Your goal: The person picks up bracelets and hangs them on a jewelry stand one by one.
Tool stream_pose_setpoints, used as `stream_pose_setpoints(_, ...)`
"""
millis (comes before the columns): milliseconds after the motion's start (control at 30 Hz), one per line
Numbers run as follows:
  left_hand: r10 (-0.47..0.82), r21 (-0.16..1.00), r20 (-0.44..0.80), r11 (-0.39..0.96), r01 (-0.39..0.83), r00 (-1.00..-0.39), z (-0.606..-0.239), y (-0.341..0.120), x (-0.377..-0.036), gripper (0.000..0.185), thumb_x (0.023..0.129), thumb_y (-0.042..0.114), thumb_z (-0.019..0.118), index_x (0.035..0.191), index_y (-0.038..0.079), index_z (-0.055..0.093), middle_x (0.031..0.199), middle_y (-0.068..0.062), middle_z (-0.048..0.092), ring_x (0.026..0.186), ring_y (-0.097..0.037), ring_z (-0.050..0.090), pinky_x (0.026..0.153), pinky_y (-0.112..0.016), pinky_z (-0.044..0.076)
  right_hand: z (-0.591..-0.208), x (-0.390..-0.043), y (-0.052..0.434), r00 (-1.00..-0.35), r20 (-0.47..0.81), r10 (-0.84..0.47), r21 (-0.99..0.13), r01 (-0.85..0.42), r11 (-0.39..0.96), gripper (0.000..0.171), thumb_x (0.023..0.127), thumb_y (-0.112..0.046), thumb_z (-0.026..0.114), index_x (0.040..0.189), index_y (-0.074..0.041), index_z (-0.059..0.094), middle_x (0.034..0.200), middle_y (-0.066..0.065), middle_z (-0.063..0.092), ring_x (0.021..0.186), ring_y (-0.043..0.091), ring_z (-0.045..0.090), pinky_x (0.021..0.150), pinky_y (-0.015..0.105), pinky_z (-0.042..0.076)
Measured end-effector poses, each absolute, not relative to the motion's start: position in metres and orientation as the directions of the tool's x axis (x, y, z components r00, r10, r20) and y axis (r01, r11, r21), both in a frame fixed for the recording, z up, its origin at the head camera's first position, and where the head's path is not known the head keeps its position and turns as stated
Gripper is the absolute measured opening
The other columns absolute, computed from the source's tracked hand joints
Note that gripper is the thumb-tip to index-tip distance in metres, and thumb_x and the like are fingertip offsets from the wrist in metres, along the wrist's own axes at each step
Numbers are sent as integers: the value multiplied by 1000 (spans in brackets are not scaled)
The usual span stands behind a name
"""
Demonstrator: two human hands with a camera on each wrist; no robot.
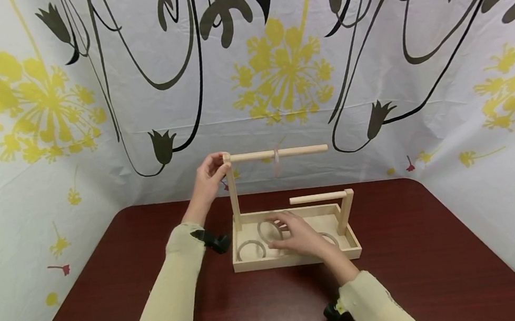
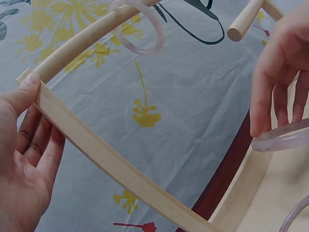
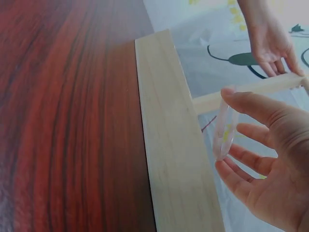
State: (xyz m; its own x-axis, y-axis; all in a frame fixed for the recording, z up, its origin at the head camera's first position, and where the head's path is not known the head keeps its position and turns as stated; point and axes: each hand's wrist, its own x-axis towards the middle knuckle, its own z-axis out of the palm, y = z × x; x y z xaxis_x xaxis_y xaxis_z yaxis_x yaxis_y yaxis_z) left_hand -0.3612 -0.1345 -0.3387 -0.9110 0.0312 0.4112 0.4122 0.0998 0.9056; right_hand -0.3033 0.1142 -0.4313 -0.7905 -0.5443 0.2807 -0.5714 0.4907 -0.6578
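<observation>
right hand (image 1: 300, 236) pinching ring (image 1: 270, 230), left hand (image 1: 209, 176) steadying post (image 1: 233, 192)

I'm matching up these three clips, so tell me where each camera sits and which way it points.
Head: worn high, looking forward and down at the wooden stand on the table; both sleeved arms show.
Left wrist: looks along the left hand gripping the tall post.
Right wrist: looks past the right hand pinching a clear ring.
Shared: both wrist views show the opposite hand too.

Head view looks down from afar — wrist views close, sharing the wooden stand (image 1: 294, 230).
</observation>
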Motion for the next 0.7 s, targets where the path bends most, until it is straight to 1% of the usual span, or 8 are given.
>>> stream_pose_setpoints(100, 31, 907, 409, 98, 410, -912, -339, -135, -361, 34, 101, 15, 58, 133, 1, 55, 111, -2, 61, 94, -1, 59, 94, -31, 50, -430, -301, 113, -782, 301, -546, -655, -585, 478, 63, 81, -20, 84, 136, -4, 57, 127, 20, 58, 113, 36, 62, 98, 44, 54)
stream_pose_setpoints(200, 32, 906, 412, 95, 413, -910, -339, -135, -362, 35, 101, 15, 59, 133, 1, 55, 112, -3, 61, 95, -1, 59, 96, -34, 51, -427, -297, 112, -782, 308, -542, -656, -587, 474, 63, 81, -21, 84, 136, -6, 57, 130, 17, 58, 114, 34, 62, 99, 42, 54)
stream_pose_setpoints(267, 34, 904, 415, 96, 416, -909, -339, -135, -362, 35, 101, 15, 59, 133, 1, 55, 113, -5, 61, 95, -1, 59, 96, -33, 51, -425, -296, 111, -779, 313, -543, -657, -591, 468, 63, 81, -21, 84, 136, -7, 57, 131, 15, 58, 114, 34, 62, 99, 42, 54)
stream_pose_setpoints(367, 34, 907, 410, 93, 412, -911, -339, -134, -362, 35, 101, 14, 59, 133, 1, 55, 114, -6, 61, 95, 0, 60, 93, -28, 51, -422, -293, 111, -777, 319, -543, -651, -596, 470, 62, 81, -22, 83, 136, -8, 57, 133, 13, 58, 114, 34, 62, 99, 42, 53)
stream_pose_setpoints(500, 31, 907, 410, 90, 412, -911, -340, -134, -363, 34, 101, 13, 59, 133, 1, 55, 113, -6, 61, 94, -1, 60, 87, -19, 50, -420, -291, 110, -770, 330, -547, -655, -604, 454, 61, 82, -22, 83, 136, -7, 57, 132, 16, 58, 114, 36, 62, 99, 44, 53)
stream_pose_setpoints(600, 28, 904, 418, 88, 419, -908, -340, -134, -362, 33, 101, 13, 59, 132, 1, 55, 111, -4, 61, 93, -1, 60, 81, -18, 49, -418, -290, 110, -766, 337, -547, -667, -605, 436, 61, 82, -20, 83, 135, -6, 57, 129, 17, 59, 113, 34, 62, 100, 43, 53)
stream_pose_setpoints(700, 27, 903, 420, 90, 420, -907, -339, -134, -360, 33, 101, 13, 59, 132, 1, 55, 110, -3, 61, 92, -1, 59, 79, -18, 49, -416, -288, 110, -764, 345, -545, -677, -605, 418, 61, 82, -19, 83, 136, -7, 57, 128, 18, 58, 112, 30, 62, 100, 42, 53)
